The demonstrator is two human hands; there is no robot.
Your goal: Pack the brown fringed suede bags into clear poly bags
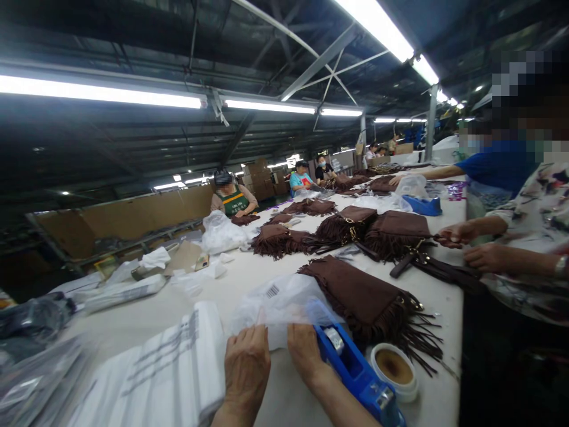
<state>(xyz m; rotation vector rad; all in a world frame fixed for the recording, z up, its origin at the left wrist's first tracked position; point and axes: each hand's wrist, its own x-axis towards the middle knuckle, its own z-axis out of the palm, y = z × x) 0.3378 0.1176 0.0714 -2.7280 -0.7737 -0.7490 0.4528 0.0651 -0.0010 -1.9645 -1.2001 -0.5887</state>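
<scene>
Gripping a cloudy bag [280, 299], left hand [248, 362] and right hand [306, 353] apart, near a white tub [406, 392] with seemingly brown contents [393, 365].

Bright tube lights [102, 92] glare overhead against a dark roof [146, 35]; my hands blur slightly; the edges stretch and smear.

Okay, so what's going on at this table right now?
The left hand and right hand hold a translucent white plastic bag bearing a barcode. Beside the right hand is a blue plastic tape dispenser; a dark brown fringed bag lies just beyond it. At the right, a person in a patterned top has both hands at some dark brown straps.
</scene>
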